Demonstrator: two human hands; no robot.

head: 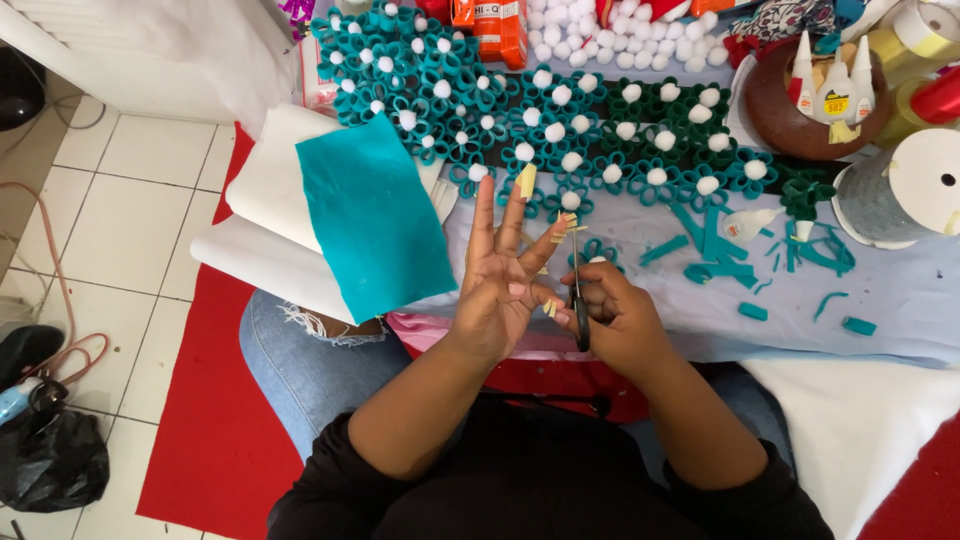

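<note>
Both hands meet over the person's lap, just in front of the cloth-covered tabletop. The left hand is spread wide, fingers fanned upward, with a small yellowish strip pinched between thumb and a fingertip, so the piece stays taut and clear of the palm. The right hand is closed around black scissors, blades pointing up toward the strip, close enough to cut it. Small yellow offcuts sit just beyond the fingertips. Left of the hands, a teal felt sheet lies on white sheets, within easy reach. Beyond the hands, rows of teal and green felt flowers with white pompom centres cover the tabletop. Teal scraps lie to the right, with a brown bowl of glue bottles farther off.
</note>
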